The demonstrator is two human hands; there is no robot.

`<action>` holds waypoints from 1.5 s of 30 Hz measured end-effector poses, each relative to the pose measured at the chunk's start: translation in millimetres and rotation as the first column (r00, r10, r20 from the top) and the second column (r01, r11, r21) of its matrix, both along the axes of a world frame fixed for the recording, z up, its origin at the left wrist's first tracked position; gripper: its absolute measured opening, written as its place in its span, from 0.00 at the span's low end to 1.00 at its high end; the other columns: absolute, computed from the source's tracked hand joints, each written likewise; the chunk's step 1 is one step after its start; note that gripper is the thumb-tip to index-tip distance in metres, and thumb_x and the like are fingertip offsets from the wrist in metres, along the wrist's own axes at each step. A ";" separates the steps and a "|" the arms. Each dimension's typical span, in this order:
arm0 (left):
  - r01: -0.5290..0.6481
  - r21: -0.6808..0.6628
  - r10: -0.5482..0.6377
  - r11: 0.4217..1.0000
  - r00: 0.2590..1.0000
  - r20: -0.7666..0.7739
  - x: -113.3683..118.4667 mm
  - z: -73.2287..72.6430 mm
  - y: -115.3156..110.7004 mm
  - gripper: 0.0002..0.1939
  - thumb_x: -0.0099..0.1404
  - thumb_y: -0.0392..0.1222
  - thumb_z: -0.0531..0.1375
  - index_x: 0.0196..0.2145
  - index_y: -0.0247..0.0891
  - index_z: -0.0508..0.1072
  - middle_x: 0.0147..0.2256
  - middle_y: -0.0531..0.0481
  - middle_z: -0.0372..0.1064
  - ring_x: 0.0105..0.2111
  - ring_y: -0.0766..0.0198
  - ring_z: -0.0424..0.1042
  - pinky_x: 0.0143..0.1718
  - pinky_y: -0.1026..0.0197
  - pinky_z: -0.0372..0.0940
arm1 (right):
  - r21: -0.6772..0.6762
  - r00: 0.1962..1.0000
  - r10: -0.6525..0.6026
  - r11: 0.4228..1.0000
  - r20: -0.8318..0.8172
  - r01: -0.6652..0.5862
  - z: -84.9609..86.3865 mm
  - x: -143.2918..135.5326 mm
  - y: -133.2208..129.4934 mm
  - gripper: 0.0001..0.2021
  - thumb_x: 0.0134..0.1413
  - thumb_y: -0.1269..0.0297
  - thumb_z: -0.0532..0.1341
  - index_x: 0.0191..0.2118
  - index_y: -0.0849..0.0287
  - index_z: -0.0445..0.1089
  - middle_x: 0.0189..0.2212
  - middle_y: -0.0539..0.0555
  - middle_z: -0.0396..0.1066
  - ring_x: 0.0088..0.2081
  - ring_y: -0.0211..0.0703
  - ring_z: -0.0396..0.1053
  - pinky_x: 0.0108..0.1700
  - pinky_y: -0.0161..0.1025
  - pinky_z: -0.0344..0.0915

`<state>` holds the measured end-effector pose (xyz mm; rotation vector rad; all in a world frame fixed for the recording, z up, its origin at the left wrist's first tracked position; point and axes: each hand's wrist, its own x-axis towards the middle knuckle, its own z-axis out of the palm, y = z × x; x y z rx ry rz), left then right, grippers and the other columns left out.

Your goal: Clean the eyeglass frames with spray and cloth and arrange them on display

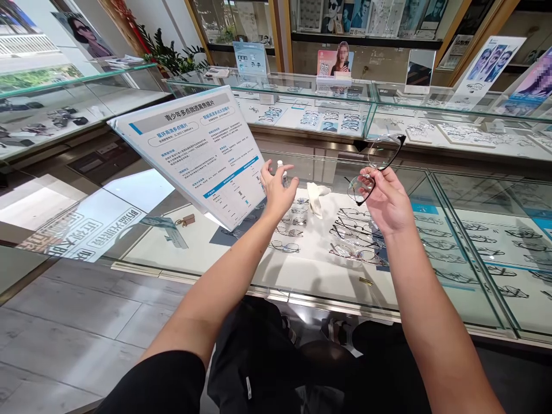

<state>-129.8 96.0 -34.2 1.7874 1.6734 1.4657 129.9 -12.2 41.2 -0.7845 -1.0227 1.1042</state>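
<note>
A pair of black-rimmed glasses was pinched in the fingers of the right hand, raised above a glass display counter. The left hand reached with fingers spread toward a small white bottle on the counter. A crumpled white cloth lay just beside it, and a tilted printed sign stood at the left.

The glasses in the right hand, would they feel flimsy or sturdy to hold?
The glasses look thin-rimmed, so probably light and a bit springy. The right hand pinches them near one lens, so they may swing. The clear lenses likely smudge easily and could scratch on the glass counter.
</note>
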 end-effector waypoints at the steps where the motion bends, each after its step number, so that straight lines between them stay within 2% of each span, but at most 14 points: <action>1: 0.008 -0.013 -0.008 1.000 1.000 -0.007 -1.0 -2.5 2.6 0.18 0.68 0.39 0.67 0.55 0.49 0.82 0.75 0.41 0.49 0.74 0.37 0.54 0.75 0.34 0.52 | 0.002 1.000 -0.002 1.000 0.013 0.002 -0.2 0.0 0.2 0.20 0.51 0.46 0.78 0.42 0.46 0.72 0.52 0.53 0.79 0.57 0.53 0.75 0.53 0.50 0.74; 4: 0.075 -0.086 -0.077 0.993 0.997 -0.025 -4.2 -10.6 11.1 0.20 0.68 0.42 0.67 0.57 0.50 0.82 0.73 0.41 0.54 0.76 0.36 0.52 0.76 0.33 0.49 | 0.006 1.000 -0.007 1.000 0.023 0.007 -1.3 -0.5 0.8 0.20 0.52 0.45 0.77 0.42 0.46 0.72 0.52 0.53 0.79 0.57 0.53 0.75 0.52 0.49 0.74; 9: 0.142 -0.089 -0.146 0.986 0.989 -0.035 -8.3 -15.0 15.5 0.25 0.69 0.41 0.65 0.63 0.44 0.80 0.63 0.37 0.65 0.67 0.41 0.66 0.72 0.37 0.58 | 0.002 1.000 -0.007 1.000 -0.019 0.007 -3.4 -2.4 1.5 0.20 0.49 0.48 0.80 0.40 0.47 0.73 0.50 0.52 0.79 0.55 0.50 0.75 0.52 0.46 0.73; 13: 0.172 0.110 -0.174 0.979 0.985 0.003 -7.0 0.9 0.6 0.21 0.76 0.40 0.58 0.62 0.43 0.80 0.57 0.37 0.67 0.57 0.50 0.72 0.62 0.48 0.67 | 0.034 0.999 -0.033 0.999 0.005 0.032 -5.2 -4.9 1.9 0.21 0.49 0.48 0.80 0.36 0.48 0.71 0.47 0.52 0.79 0.58 0.52 0.74 0.55 0.48 0.72; 16: 0.272 0.186 -0.293 0.944 0.951 0.098 1.8 18.4 -18.7 0.15 0.78 0.44 0.59 0.58 0.47 0.78 0.57 0.41 0.67 0.54 0.54 0.74 0.54 0.54 0.70 | 0.035 0.998 -0.043 0.999 0.039 0.041 -5.9 -8.9 1.4 0.21 0.49 0.47 0.80 0.34 0.49 0.70 0.44 0.52 0.79 0.57 0.52 0.75 0.57 0.49 0.71; 18: 0.385 0.199 -0.426 0.901 0.873 0.237 11.2 28.5 -32.0 0.13 0.77 0.46 0.62 0.58 0.50 0.71 0.58 0.44 0.69 0.53 0.57 0.76 0.51 0.57 0.71 | 0.017 0.997 -0.028 0.999 0.068 0.027 -6.0 -12.1 0.6 0.21 0.49 0.47 0.80 0.34 0.50 0.71 0.43 0.53 0.80 0.55 0.51 0.75 0.57 0.48 0.70; 22: 0.629 0.134 -0.576 0.766 0.579 0.577 28.3 40.4 -49.1 0.27 0.68 0.43 0.72 0.56 0.51 0.63 0.55 0.47 0.75 0.47 0.61 0.80 0.47 0.60 0.72 | -0.019 0.995 0.044 0.999 0.087 -0.042 -6.2 -16.1 -1.1 0.21 0.50 0.46 0.79 0.33 0.50 0.71 0.43 0.52 0.82 0.51 0.49 0.76 0.57 0.48 0.70; 24: 0.717 0.055 -0.556 0.694 0.486 0.674 32.1 42.2 -51.1 0.28 0.64 0.44 0.75 0.55 0.48 0.66 0.54 0.46 0.78 0.45 0.61 0.81 0.41 0.62 0.71 | -0.025 0.996 0.060 0.998 0.072 -0.058 -6.4 -16.5 -1.6 0.20 0.50 0.46 0.80 0.33 0.51 0.72 0.43 0.52 0.82 0.48 0.47 0.76 0.57 0.47 0.70; 27: 0.785 -0.020 -0.509 0.619 0.421 0.750 32.0 41.4 -50.1 0.27 0.64 0.48 0.76 0.55 0.44 0.70 0.54 0.44 0.79 0.46 0.60 0.81 0.36 0.65 0.70 | -0.050 0.996 0.059 0.997 0.074 -0.055 -7.1 -16.6 -1.6 0.20 0.50 0.47 0.80 0.33 0.50 0.72 0.41 0.52 0.82 0.46 0.46 0.76 0.56 0.46 0.72; 32: 0.866 0.015 -0.454 0.500 0.247 0.856 29.3 40.1 -47.5 0.30 0.65 0.44 0.74 0.60 0.49 0.68 0.44 0.50 0.78 0.45 0.59 0.79 0.41 0.58 0.77 | -0.100 0.992 0.088 0.992 0.096 -0.078 -11.9 -19.5 -0.8 0.20 0.51 0.47 0.80 0.34 0.50 0.72 0.41 0.51 0.81 0.47 0.45 0.75 0.55 0.45 0.72; 34: 0.889 0.041 -0.430 0.457 0.180 0.885 28.4 41.0 -46.6 0.25 0.64 0.45 0.72 0.57 0.46 0.71 0.40 0.50 0.76 0.40 0.60 0.76 0.39 0.56 0.77 | -0.109 0.989 0.094 0.991 0.117 -0.081 -14.9 -21.5 -0.6 0.20 0.51 0.46 0.79 0.34 0.51 0.73 0.41 0.51 0.81 0.47 0.45 0.75 0.55 0.44 0.72; 36: 0.916 0.066 -0.423 0.396 0.119 0.898 27.0 43.2 -46.4 0.20 0.64 0.52 0.70 0.48 0.41 0.76 0.35 0.48 0.72 0.35 0.60 0.73 0.35 0.57 0.75 | -0.111 0.984 0.091 0.991 0.151 -0.074 -17.2 -24.0 -0.7 0.20 0.51 0.45 0.79 0.35 0.51 0.73 0.40 0.52 0.81 0.46 0.45 0.75 0.54 0.44 0.71; 40: 0.964 0.048 -0.437 0.261 0.074 0.896 23.0 50.3 -49.6 0.36 0.68 0.78 0.57 0.27 0.39 0.70 0.25 0.50 0.60 0.26 0.62 0.66 0.26 0.59 0.67 | -0.080 0.964 0.066 0.996 0.259 -0.047 -17.8 -30.5 -3.2 0.22 0.51 0.41 0.78 0.34 0.52 0.74 0.38 0.53 0.81 0.45 0.47 0.74 0.54 0.45 0.69; 45: 0.974 0.003 -0.452 0.228 0.103 0.886 20.8 55.5 -53.5 0.44 0.67 0.85 0.45 0.21 0.40 0.64 0.20 0.54 0.52 0.20 0.65 0.57 0.19 0.61 0.57 | -0.099 0.947 0.107 0.992 0.303 -0.080 -17.0 -39.6 -7.5 0.26 0.48 0.34 0.78 0.33 0.52 0.75 0.37 0.53 0.80 0.43 0.48 0.72 0.50 0.46 0.68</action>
